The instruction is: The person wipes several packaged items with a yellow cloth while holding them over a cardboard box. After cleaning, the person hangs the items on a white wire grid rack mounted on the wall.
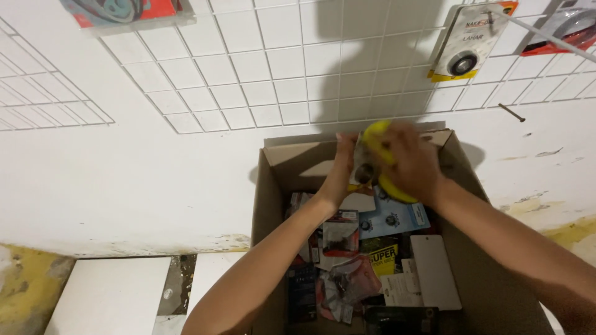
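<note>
Both my hands are raised over the far end of an open cardboard box [273,186], plain brown with matte walls and its flaps folded out against the wall. Between them I hold a flat blister pack [372,155]: a yellow card backing with a clear plastic front and a small dark round part showing near its lower edge. It is blurred, so I cannot make out more of its shape.

My left hand [343,162] pinches the pack's left edge, fingers closed on it. My right hand [413,162] is curled over the right side and covers much of the yellow card, gripping it too. The pack sits upright between the two palms, above the box's far rim and clear of the things below.

Inside the box lies a loose heap of small packaged parts [347,267]: glossy plastic bags, cards in red, blue and yellow, and a plain white rectangular card [434,273] near the right wall.

Behind the box the white wall carries a white wire grid [261,68] of square cells. A similar yellow-edged hanging pack [469,43] with a round metal ring hangs at the grid's upper right corner.
</note>
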